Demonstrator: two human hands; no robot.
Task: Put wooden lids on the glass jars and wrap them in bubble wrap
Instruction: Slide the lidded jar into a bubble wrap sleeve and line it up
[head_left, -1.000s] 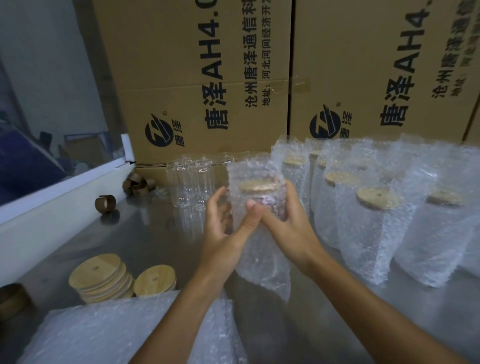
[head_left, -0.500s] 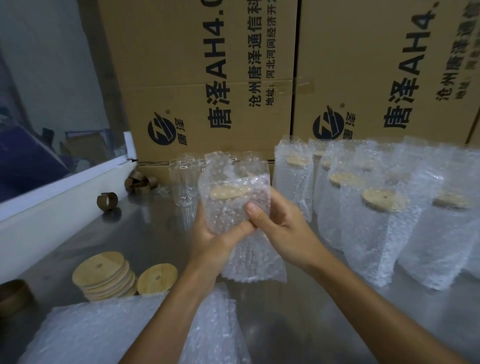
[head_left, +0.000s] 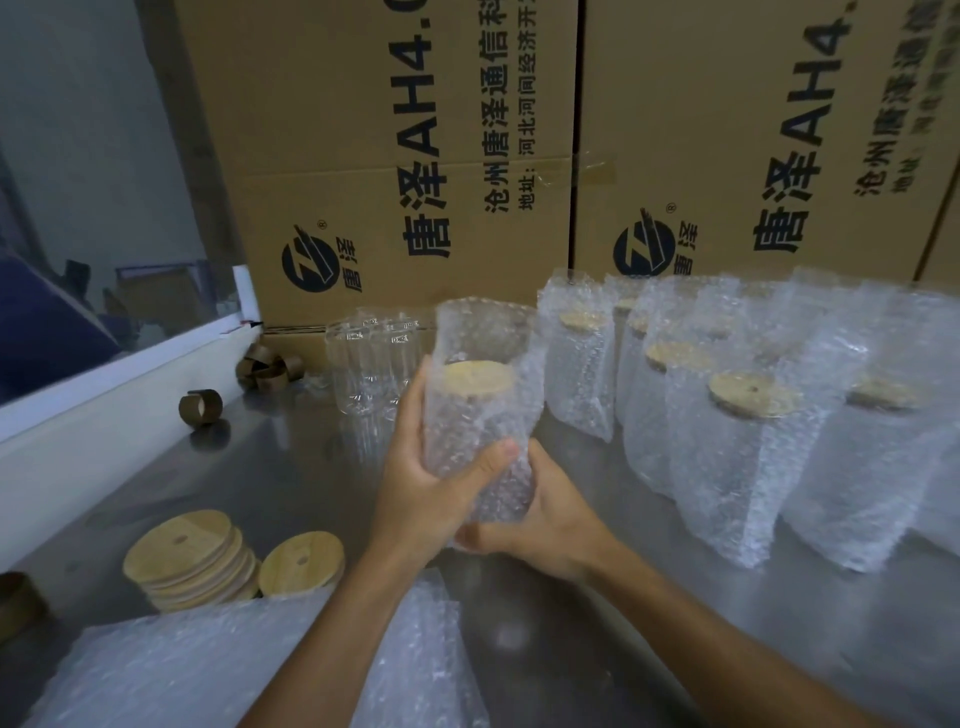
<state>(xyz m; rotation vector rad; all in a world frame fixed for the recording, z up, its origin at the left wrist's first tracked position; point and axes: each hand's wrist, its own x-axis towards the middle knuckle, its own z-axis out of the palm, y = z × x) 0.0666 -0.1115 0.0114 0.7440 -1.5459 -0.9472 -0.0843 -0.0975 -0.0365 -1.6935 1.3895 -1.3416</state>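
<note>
I hold a glass jar with a wooden lid inside a bubble wrap bag (head_left: 480, 410), upright above the steel table. My left hand (head_left: 426, 493) grips its left side, thumb across the front. My right hand (head_left: 545, 519) cups the bottom end of the bag from below and the right. Bare glass jars (head_left: 371, 358) stand behind, to the left. Several wrapped, lidded jars (head_left: 727, 441) stand in rows on the right. A stack of wooden lids (head_left: 189, 558) and a single lid (head_left: 302, 564) lie at the front left. Flat bubble wrap bags (head_left: 208, 670) lie near me.
Large printed cardboard boxes (head_left: 415, 156) wall off the back of the steel table (head_left: 291, 467). Brown tape rolls (head_left: 201, 408) lie at the back left beside a white ledge (head_left: 104, 415). Another brown roll (head_left: 15, 605) sits at the left edge.
The jar has slid down into the bag, whose open end now stands above the lid. My right hand moved from the side down under the bag's bottom; my left hand kept its grip.
</note>
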